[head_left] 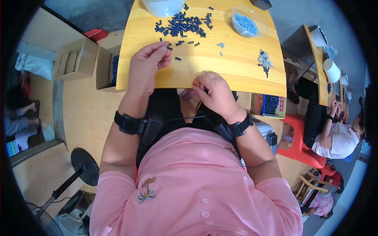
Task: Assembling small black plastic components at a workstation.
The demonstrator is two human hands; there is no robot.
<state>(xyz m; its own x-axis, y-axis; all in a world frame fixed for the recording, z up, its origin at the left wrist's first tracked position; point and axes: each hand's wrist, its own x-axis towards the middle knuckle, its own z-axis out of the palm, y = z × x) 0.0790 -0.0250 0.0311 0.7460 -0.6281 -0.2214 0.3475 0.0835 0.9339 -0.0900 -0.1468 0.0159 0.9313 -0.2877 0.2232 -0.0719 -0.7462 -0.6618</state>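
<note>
My left hand (pixel 149 63) is over the near left of the wooden table (pixel 244 74), thumb and fingers pinched. A small black plastic part (pixel 169 48) shows at its fingertips. Right at the table's front edge, my right hand (pixel 215 93) has its fingers curled together; what they hold, if anything, is hidden. A loose pile of small black parts (pixel 183 25) lies beyond my left hand, with several strays nearer, one single black part (pixel 178 58) among them. Small silvery pieces (pixel 221 45) lie farther right, and a mixed silvery and black cluster (pixel 265 61) sits near the right edge.
A clear tub of silvery pieces (pixel 245 25) and a white container (pixel 163 7) stand at the back. Cardboard boxes (pixel 73 59) are on the left; a box of dark parts (pixel 271 104) is below right. A co-worker (pixel 334 137) sits at another table on the right.
</note>
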